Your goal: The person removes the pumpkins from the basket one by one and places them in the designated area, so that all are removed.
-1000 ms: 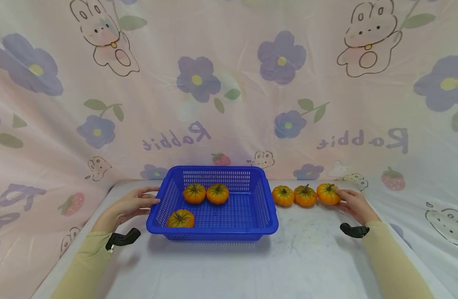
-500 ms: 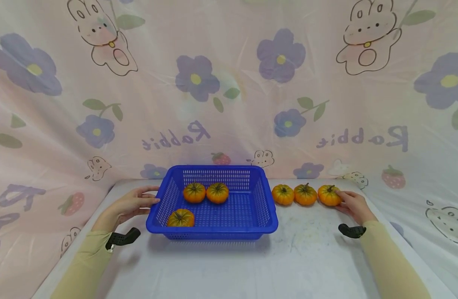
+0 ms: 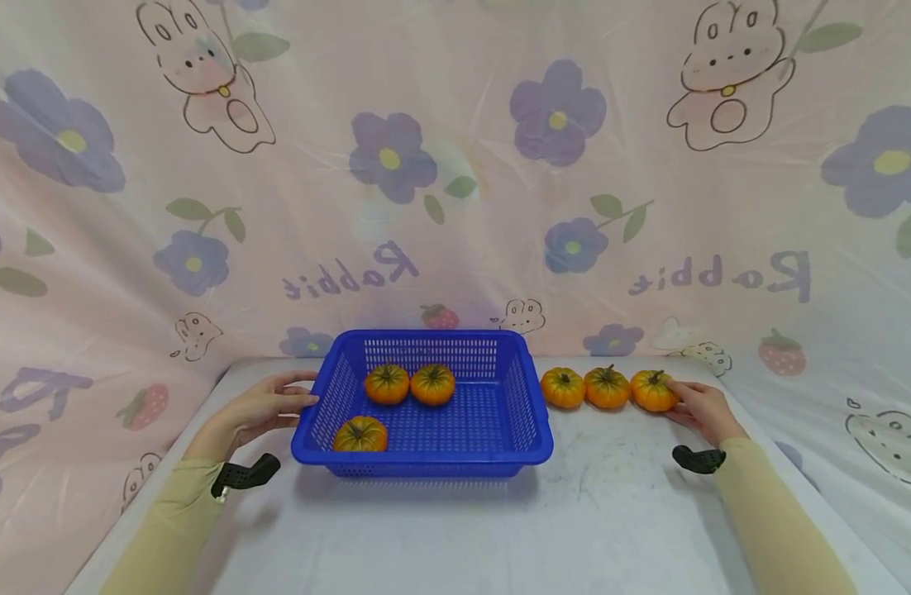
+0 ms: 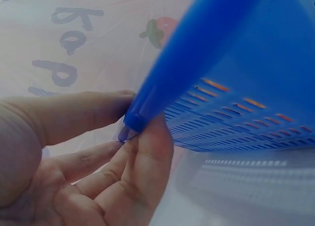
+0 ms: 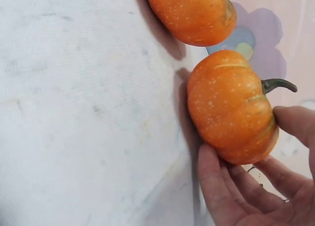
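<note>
Head view shows the person's right hand (image 3: 703, 411) at the outer end of a short row of pumpkins on the desk (image 3: 426, 529), while the left hand (image 3: 258, 411) is at the left side of a blue basket (image 3: 426, 458). The step in hand looks to be taking hold of the end pumpkin (image 3: 651, 394) with the basket steadied. Lifting it from here would call for a secure grip and a rise straight up, so as not to knock the middle pumpkin (image 3: 608, 389) just beside it.

Right wrist view puts the end pumpkin between thumb (image 5: 298, 122) and fingers: the thumb touches the stem side, and the other fingers curl in at the side away from the row, low against the desk. The right hand thus pinches the pumpkin, which appears to rest on the desk, its stem (image 5: 279, 84) clear of the thumb. In the left wrist view, the left hand pinches the basket's rim (image 4: 197, 48) between thumb and fingers.

The near pumpkin (image 3: 563, 388) of the row sits close by the basket's right wall; whether they touch cannot be told. Inside the basket, a left rear pumpkin (image 3: 387, 384) and a right rear pumpkin (image 3: 433, 386) sit side by side, with a front pumpkin (image 3: 360, 435) in the near left corner.
</note>
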Motion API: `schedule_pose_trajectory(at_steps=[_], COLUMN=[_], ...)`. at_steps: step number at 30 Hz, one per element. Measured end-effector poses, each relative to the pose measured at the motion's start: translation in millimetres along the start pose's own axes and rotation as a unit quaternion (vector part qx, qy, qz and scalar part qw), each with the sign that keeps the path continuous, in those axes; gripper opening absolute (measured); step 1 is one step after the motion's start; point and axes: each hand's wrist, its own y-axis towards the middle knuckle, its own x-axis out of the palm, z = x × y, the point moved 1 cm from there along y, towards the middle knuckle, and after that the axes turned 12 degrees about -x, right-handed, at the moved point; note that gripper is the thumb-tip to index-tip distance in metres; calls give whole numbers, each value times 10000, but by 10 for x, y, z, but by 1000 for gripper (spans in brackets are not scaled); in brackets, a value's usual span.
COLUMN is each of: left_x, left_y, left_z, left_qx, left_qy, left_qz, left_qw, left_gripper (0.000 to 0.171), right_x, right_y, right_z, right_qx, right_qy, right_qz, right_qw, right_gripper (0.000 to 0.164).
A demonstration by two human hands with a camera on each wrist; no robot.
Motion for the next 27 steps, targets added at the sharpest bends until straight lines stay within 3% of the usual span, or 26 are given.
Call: schedule_pose_trajectory(at_steps=[10, 14, 21, 27], left_x=[4, 12, -2, -1], left_y=[-15, -15, 8, 4], left_z=[10, 9, -3, 4], left_qx=[-45, -58, -31, -26], left_qy=[75, 124, 116, 103], left_qz=[125, 163, 147, 79], left_qw=[9999, 9998, 9998, 9999], left_gripper=[67, 68, 67, 68], right_x=[-102, -157, -215, -163], right_y=[-52, -76, -70, -184], right_z=[31, -17, -288, -523], right_qx=[-21, -232, -839, -1164], right_qy=[-39, -222, -659, -802], right_qz=[12, -113, -74, -194], right_qw=[10000, 9994, 9943, 9898], right_gripper=[68, 70, 70, 73])
